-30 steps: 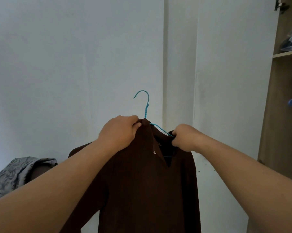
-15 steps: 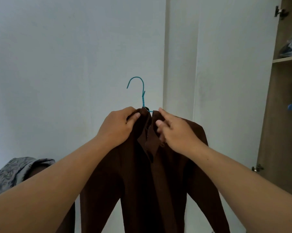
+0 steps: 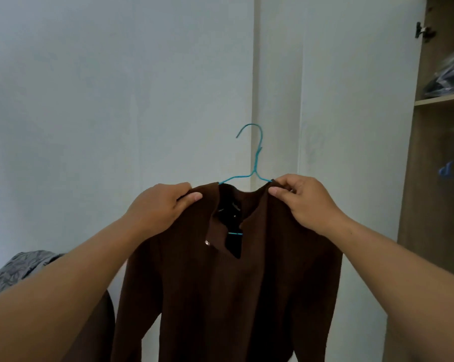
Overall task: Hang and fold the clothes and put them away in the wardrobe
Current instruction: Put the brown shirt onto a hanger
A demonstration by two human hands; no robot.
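- Patterned grey cloth (image 3: 17, 270), far left, low in view: a soft heap behind the left forearm. Not in hand; what it is cannot be told.
- Left hand (image 3: 156, 210): fingers curled over the left shoulder of the brown shirt (image 3: 220, 296), thumb pinching the fabric against them near the collar.
- Brown shirt: held up in mid-air in front of a pale wall, draped on the blue wire hanger (image 3: 252, 163), body and sleeves hanging limp below. Judgement: soft, light, knit-like fabric; no stiffness, so it follows whatever the hanger does. One small button (image 3: 207, 242) shows on the open placket.
- Blue wire hanger: hook upright and free above the collar, lower bar visible through the neck opening. Judgement: thin wire, light, likely smooth, so the shoulders could slide off if it tilts. Best hold for carrying: the hook or neck of the hanger, not the fabric.
- Right hand (image 3: 308, 205): fingers and thumb pinch the right shoulder seam just beside the hanger arm.
- Wardrobe (image 3: 440, 178), far right: door open, wooden shelf with a bagged dark bundle (image 3: 449, 74) on it. Shirt is near it, not yet inside.
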